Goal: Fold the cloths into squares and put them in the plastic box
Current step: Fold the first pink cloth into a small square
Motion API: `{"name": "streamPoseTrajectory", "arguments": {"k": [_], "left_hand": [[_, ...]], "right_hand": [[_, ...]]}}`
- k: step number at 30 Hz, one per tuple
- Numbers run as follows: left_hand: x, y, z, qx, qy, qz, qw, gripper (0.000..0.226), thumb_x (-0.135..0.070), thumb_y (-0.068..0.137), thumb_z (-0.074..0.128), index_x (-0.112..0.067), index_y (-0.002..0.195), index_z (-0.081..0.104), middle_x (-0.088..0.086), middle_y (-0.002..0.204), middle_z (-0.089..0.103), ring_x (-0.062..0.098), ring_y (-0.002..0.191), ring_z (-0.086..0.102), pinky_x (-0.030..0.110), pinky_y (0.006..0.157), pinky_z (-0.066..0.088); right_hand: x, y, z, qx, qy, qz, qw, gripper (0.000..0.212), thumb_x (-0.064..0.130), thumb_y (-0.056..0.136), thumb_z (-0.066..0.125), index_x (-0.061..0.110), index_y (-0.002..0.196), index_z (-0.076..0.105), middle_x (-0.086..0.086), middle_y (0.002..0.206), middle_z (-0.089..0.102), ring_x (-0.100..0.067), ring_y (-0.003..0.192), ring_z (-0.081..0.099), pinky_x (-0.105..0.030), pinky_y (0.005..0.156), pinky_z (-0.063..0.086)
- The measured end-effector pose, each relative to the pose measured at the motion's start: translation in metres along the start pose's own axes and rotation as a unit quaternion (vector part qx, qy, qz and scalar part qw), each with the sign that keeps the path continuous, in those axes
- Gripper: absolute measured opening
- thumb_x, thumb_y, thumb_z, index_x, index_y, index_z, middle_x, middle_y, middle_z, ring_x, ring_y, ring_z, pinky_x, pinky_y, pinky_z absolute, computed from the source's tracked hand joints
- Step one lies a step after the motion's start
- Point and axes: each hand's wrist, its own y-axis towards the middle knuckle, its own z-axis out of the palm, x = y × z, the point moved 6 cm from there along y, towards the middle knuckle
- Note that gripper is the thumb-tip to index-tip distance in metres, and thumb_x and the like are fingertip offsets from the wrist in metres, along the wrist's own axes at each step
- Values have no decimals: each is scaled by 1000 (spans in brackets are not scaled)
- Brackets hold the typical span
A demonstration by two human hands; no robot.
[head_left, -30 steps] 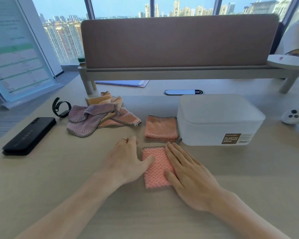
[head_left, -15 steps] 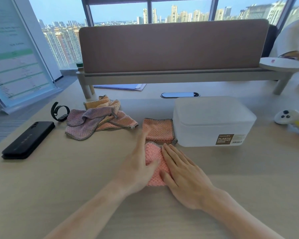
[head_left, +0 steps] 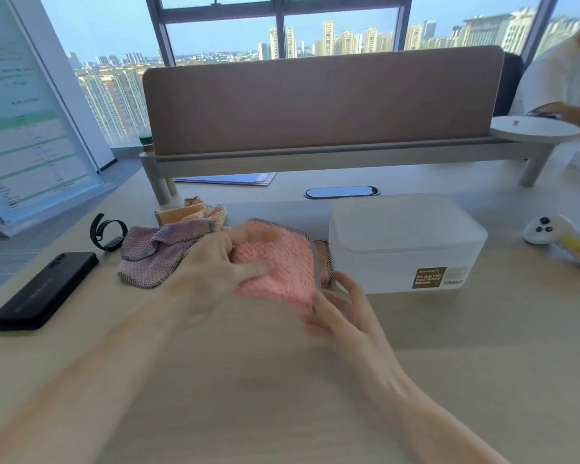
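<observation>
My left hand (head_left: 221,262) grips the folded pink cloth (head_left: 278,266) by its left side and holds it just off the table. The cloth hangs over the folded orange cloth (head_left: 324,262), of which only the right edge shows. My right hand (head_left: 342,309) is by the pink cloth's near right corner, fingers spread and holding nothing. The frosted plastic box (head_left: 406,242) stands just right of the cloths with its lid on. A loose pile with a purple cloth (head_left: 158,252) and an orange one (head_left: 188,212) lies to the left. Both hands are motion-blurred.
A black phone (head_left: 44,289) and a black wristband (head_left: 108,232) lie at the left. At the right rests a white controller (head_left: 549,229). A brown desk divider (head_left: 322,98) crosses the back, with a person's arm (head_left: 576,112) beyond it. A display board (head_left: 24,128) stands far left.
The pink cloth has gone from flat under both palms to lifted by my left hand and carried away from me over the folded orange cloth. My right hand has come off its top.
</observation>
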Motion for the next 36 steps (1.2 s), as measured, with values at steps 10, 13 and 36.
{"name": "streamPoseTrajectory", "arguments": {"k": [10, 13, 36], "left_hand": [[-15, 104, 13, 29, -123, 5, 992, 43, 9, 94, 59, -13, 130, 66, 18, 113, 61, 17, 68, 67, 20, 56, 58], [32, 115, 24, 33, -89, -68, 993, 44, 12, 93, 58, -14, 128, 66, 15, 97, 68, 18, 62, 65, 21, 52, 57], [43, 121, 23, 62, -292, -106, 949, 40, 12, 96, 49, -5, 128, 66, 18, 110, 68, 12, 66, 65, 17, 52, 58]], "right_hand": [[-12, 12, -3, -16, -110, -35, 993, 55, 30, 93, 70, 55, 131, 41, 19, 127, 64, -10, 95, 72, -25, 84, 55], [-24, 8, -9, -5, -165, -56, 985, 59, 15, 91, 72, 46, 135, 45, 18, 124, 65, -10, 91, 74, -24, 78, 58], [-25, 10, -5, -2, -266, -89, 960, 54, 21, 88, 73, 46, 131, 50, 31, 121, 59, -1, 87, 71, -27, 62, 57]]}}
